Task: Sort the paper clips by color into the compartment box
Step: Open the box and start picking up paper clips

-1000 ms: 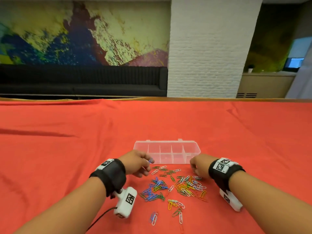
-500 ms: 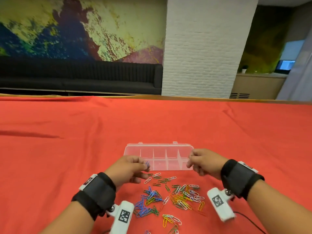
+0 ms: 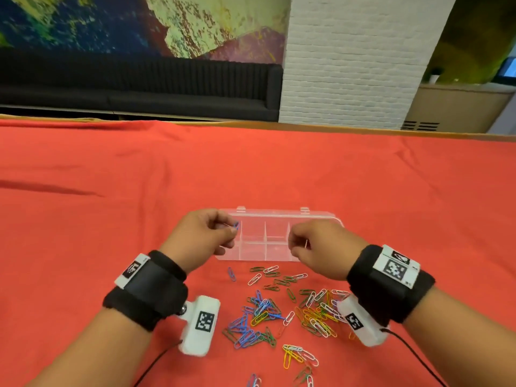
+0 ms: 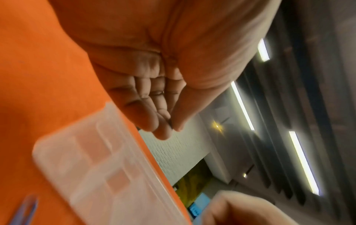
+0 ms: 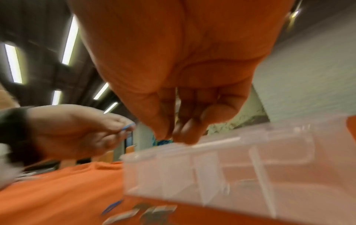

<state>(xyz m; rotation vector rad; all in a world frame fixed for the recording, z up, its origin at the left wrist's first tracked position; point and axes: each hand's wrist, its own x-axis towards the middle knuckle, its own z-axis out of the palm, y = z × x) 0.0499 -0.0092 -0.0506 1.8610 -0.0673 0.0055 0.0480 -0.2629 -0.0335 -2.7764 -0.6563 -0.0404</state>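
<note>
A clear compartment box [image 3: 279,212] lies on the red cloth, its cells showing only cloth beneath. My left hand [image 3: 233,229] hovers over its left end and pinches a blue paper clip [image 3: 236,225] between thumb and forefinger. The right wrist view shows that blue clip [image 5: 128,127] sticking out of the pinch. My right hand [image 3: 303,245] hangs over the box's right half, pinching a thin pale clip [image 3: 307,243]. Its fingertips [image 5: 185,137] sit just above the box rim [image 5: 215,142]. A pile of mixed-colour clips [image 3: 279,311] lies in front of the box.
A single blue clip [image 3: 231,273] lies apart, left of the pile, and shows blurred in the left wrist view [image 4: 27,210]. Yellow and white clips [image 3: 296,356] lie nearer to me. Red cloth [image 3: 111,205] covers the table around the box.
Both hands have lifted off the clip pile and moved forward over the box, each carrying a clip. The head view has tilted down and closer.
</note>
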